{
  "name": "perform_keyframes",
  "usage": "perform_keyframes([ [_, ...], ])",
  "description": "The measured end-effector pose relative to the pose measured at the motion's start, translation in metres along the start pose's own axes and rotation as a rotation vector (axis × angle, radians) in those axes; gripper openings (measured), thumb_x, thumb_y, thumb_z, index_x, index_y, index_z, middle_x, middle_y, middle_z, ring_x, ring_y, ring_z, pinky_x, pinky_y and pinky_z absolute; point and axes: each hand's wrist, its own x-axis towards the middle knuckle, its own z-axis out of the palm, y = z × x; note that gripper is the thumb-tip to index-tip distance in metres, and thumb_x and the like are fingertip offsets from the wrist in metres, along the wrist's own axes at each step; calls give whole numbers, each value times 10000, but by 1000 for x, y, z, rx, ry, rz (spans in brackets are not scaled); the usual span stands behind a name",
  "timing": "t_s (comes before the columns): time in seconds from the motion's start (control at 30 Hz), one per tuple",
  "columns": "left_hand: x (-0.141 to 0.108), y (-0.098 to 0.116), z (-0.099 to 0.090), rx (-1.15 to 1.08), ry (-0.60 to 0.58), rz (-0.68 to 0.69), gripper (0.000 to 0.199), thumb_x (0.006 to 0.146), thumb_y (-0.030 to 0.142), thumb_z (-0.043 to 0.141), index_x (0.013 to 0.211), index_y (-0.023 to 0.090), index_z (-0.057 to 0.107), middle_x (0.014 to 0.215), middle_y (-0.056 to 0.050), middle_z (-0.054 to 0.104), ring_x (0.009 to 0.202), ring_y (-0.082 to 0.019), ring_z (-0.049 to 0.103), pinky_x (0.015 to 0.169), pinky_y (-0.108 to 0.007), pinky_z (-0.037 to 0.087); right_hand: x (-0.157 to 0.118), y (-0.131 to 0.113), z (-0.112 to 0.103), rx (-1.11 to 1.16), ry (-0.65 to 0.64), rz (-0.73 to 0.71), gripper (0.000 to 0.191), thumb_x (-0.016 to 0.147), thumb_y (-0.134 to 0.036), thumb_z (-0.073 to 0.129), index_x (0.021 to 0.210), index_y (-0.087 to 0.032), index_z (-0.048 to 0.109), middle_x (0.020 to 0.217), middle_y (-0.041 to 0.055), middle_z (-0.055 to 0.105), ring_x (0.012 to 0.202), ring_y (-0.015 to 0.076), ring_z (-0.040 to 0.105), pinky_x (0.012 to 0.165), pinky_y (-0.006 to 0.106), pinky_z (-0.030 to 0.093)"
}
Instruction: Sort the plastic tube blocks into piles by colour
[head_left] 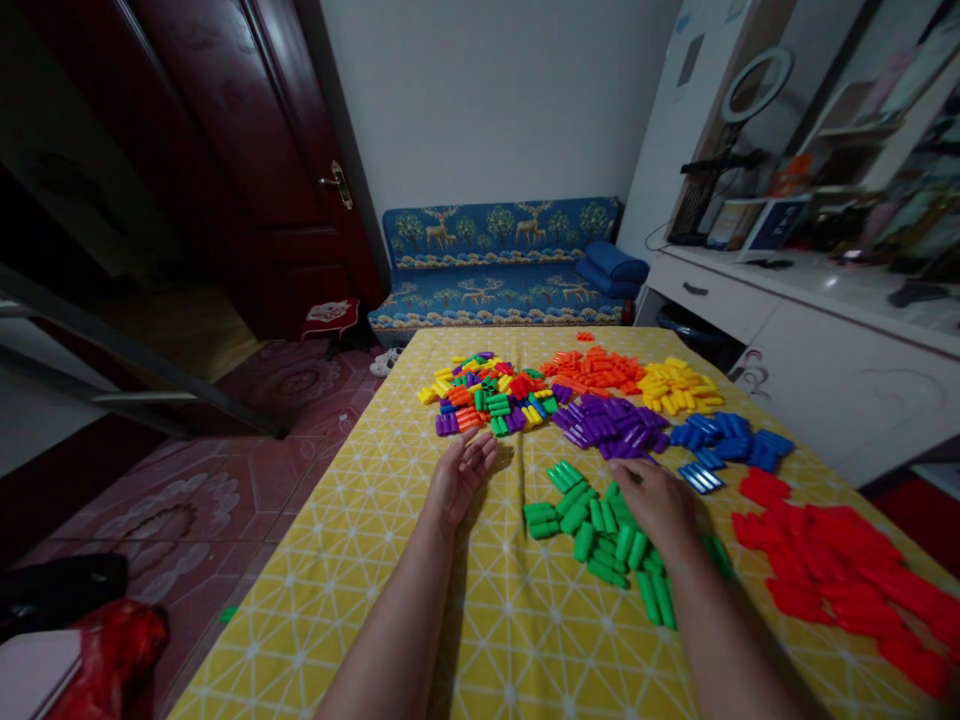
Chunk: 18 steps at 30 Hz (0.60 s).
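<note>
My left hand [463, 472] is palm up over the yellow tablecloth, just in front of a pile of mixed-colour plastic pieces [495, 405]. Its fingers are loosely curled and apart, with nothing seen in them. My right hand [656, 500] hovers over the far right side of a pile of green ribbed plastic pieces [600, 535], close to the purple pieces [611, 425]. Its fingers bend down and left, their tips partly hidden, so whether they hold a piece cannot be made out.
Sorted piles of orange [592, 370], yellow [679, 385], blue [727, 437] and red pieces [840, 565] lie along the right side of the table [360, 560]. Behind it stands a blue patterned sofa [487, 285]. A white dresser [817, 350] is at the right.
</note>
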Motion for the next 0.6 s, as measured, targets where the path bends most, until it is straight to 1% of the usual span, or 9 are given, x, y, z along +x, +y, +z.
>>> perform_keyframes([
  [0.07,0,-1,-1,8,-14,11,252,906,254,578,1120,128,621,1080,-134,719,1002,-205,698,993,-374,516,8,9,2,9,-5,-40,350,835,-378,512,1037,-203,738,1067,92,733,943,241,655,802,340,468],
  [0.13,1,-2,-3,11,-21,17,240,903,261,586,1099,128,625,1087,-136,716,1008,-207,695,988,-373,517,11,17,0,12,5,-36,383,827,-381,522,1095,-190,719,1092,103,724,956,242,656,813,343,477],
  [0.2,1,-2,-4,10,-22,18,239,896,263,598,1091,127,625,1077,-137,717,999,-205,695,980,-369,519,9,24,-7,-36,17,38,354,843,-376,490,1020,-197,739,996,105,739,844,234,666,726,327,476],
  [0.3,1,-2,-4,10,-32,20,264,881,260,618,1107,123,616,1081,-140,713,998,-205,692,974,-371,520,6,39,-18,-203,59,211,336,840,-385,466,804,-215,753,758,109,719,624,224,619,581,324,417],
  [0.4,1,-2,-3,10,-31,21,290,872,266,627,1120,119,604,1092,-146,708,995,-208,691,974,-375,519,6,56,-22,-307,51,306,345,808,-424,491,688,-212,736,648,119,673,566,237,593,552,345,407],
  [0.43,1,-2,-3,11,-28,21,296,869,266,629,1122,115,601,1089,-149,708,992,-210,691,973,-376,518,7,60,-22,-320,45,311,335,799,-415,498,710,-205,743,682,129,680,605,254,611,569,361,426],
  [0.5,1,-2,-2,15,-22,26,310,863,265,634,1128,109,599,1073,-149,711,987,-214,692,978,-382,514,8,61,-20,-334,65,292,333,786,-388,514,854,-174,759,864,168,707,768,306,649,650,416,474],
  [0.57,0,-1,-1,19,-21,25,317,849,262,648,1126,115,604,1045,-135,717,986,-216,690,992,-400,506,8,51,-16,-305,136,233,389,788,-369,526,1026,-136,727,1063,195,684,944,339,635,771,471,492],
  [0.6,0,-1,-1,21,-21,23,319,839,263,659,1120,120,608,1034,-127,719,983,-216,690,995,-406,503,6,41,-14,-260,174,180,408,795,-367,527,1073,-127,705,1119,197,666,1002,340,619,829,487,488],
])
